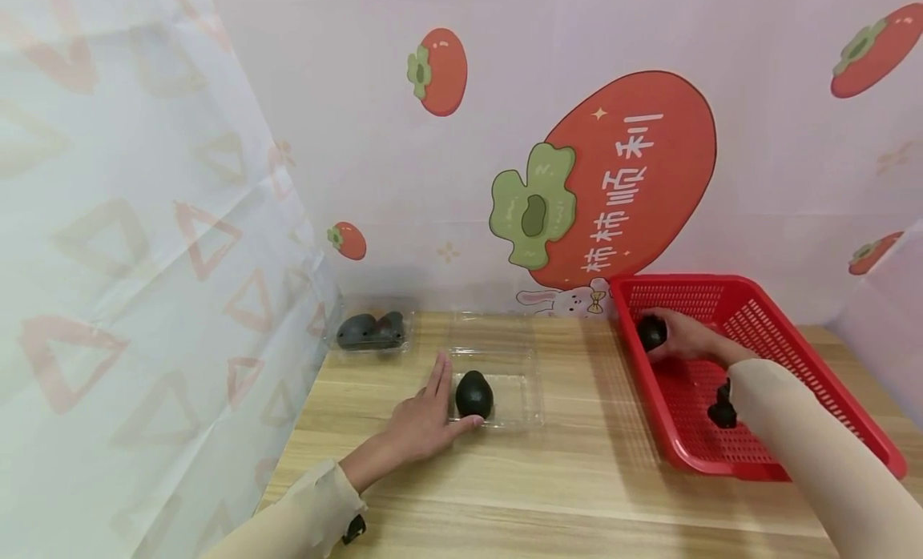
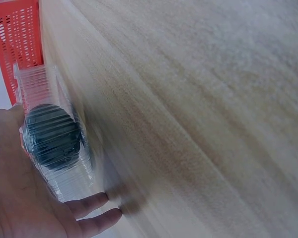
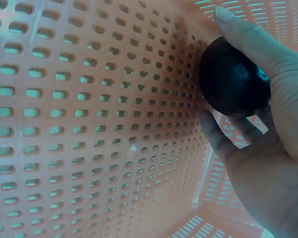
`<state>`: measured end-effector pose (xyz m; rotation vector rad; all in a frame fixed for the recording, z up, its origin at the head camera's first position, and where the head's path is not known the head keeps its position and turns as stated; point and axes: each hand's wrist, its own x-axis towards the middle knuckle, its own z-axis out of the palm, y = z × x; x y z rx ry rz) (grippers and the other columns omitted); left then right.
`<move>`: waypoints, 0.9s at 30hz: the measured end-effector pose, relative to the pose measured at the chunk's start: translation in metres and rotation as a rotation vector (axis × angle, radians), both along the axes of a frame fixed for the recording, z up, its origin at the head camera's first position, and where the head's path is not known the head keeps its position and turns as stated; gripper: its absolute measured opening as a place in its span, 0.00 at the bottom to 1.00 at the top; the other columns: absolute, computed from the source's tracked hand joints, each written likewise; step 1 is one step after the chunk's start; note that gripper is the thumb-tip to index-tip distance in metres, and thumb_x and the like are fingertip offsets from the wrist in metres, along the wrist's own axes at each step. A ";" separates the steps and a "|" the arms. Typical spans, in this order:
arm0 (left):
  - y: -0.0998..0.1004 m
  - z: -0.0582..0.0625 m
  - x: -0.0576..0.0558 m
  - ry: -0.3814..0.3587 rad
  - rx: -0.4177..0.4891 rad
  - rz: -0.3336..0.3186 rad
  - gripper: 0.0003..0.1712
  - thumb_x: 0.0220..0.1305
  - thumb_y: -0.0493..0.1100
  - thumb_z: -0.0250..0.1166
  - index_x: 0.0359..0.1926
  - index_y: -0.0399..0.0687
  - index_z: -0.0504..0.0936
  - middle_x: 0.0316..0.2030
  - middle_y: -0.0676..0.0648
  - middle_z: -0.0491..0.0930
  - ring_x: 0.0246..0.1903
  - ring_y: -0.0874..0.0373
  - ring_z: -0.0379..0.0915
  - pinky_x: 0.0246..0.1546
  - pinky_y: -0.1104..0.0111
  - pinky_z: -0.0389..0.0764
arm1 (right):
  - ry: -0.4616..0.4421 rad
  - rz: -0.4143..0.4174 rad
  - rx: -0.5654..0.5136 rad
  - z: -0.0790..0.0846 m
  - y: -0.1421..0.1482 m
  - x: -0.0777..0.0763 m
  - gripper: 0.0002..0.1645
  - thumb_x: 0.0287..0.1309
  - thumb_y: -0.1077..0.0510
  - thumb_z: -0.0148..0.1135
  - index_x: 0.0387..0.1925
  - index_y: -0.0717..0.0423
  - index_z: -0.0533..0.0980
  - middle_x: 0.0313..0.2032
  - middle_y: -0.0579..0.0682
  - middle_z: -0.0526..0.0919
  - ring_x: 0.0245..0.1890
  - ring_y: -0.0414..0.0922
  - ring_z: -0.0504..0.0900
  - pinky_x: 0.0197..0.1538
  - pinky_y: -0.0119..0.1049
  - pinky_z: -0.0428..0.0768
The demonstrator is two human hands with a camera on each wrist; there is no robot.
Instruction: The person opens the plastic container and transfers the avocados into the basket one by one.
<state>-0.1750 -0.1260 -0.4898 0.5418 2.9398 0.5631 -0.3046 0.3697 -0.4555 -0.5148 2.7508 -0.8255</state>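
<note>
My left hand [image 1: 425, 419] rests at the left side of an open clear plastic clamshell box [image 1: 515, 403], fingers straight and thumb spread along its front edge. Inside the box lies one dark avocado [image 1: 474, 396], which the left wrist view shows through the ribbed plastic wall. Over in the red basket [image 1: 671, 447], my right hand [image 1: 681, 336] holds another dark avocado [image 3: 233, 77] near the basket's left wall. Thumb and fingers curl around that avocado in the right wrist view.
A closed clear box [image 1: 371, 327] with dark avocados stands at the back left of the wooden table [image 1: 505, 495]. Printed cloth hangs behind and along the left side. A small black object [image 1: 723, 411] shows by the right cuff.
</note>
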 end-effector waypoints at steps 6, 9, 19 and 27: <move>-0.001 0.001 0.000 0.002 0.008 -0.004 0.68 0.69 0.79 0.57 0.86 0.42 0.36 0.86 0.40 0.35 0.48 0.40 0.85 0.22 0.63 0.72 | -0.005 -0.008 -0.009 0.003 0.003 0.002 0.56 0.52 0.49 0.84 0.72 0.73 0.65 0.62 0.74 0.75 0.58 0.68 0.75 0.60 0.71 0.77; -0.001 0.001 0.000 0.003 -0.002 -0.004 0.68 0.69 0.79 0.57 0.86 0.42 0.35 0.86 0.40 0.34 0.49 0.40 0.85 0.23 0.64 0.73 | -0.008 -0.010 -0.002 0.004 0.003 0.002 0.58 0.51 0.48 0.84 0.73 0.72 0.64 0.63 0.74 0.75 0.60 0.69 0.74 0.61 0.71 0.75; 0.000 0.001 0.001 -0.004 0.009 0.001 0.67 0.69 0.78 0.57 0.86 0.42 0.36 0.86 0.41 0.34 0.53 0.38 0.84 0.26 0.61 0.76 | -0.012 -0.042 0.033 0.016 -0.001 0.008 0.63 0.51 0.45 0.84 0.76 0.73 0.60 0.67 0.76 0.72 0.64 0.73 0.71 0.62 0.75 0.71; 0.000 0.001 0.000 -0.012 0.014 -0.002 0.67 0.69 0.78 0.57 0.86 0.42 0.36 0.86 0.41 0.34 0.56 0.38 0.83 0.24 0.62 0.75 | -0.034 -0.080 0.064 0.029 0.001 0.013 0.67 0.53 0.41 0.82 0.79 0.71 0.55 0.71 0.76 0.67 0.68 0.75 0.67 0.62 0.76 0.71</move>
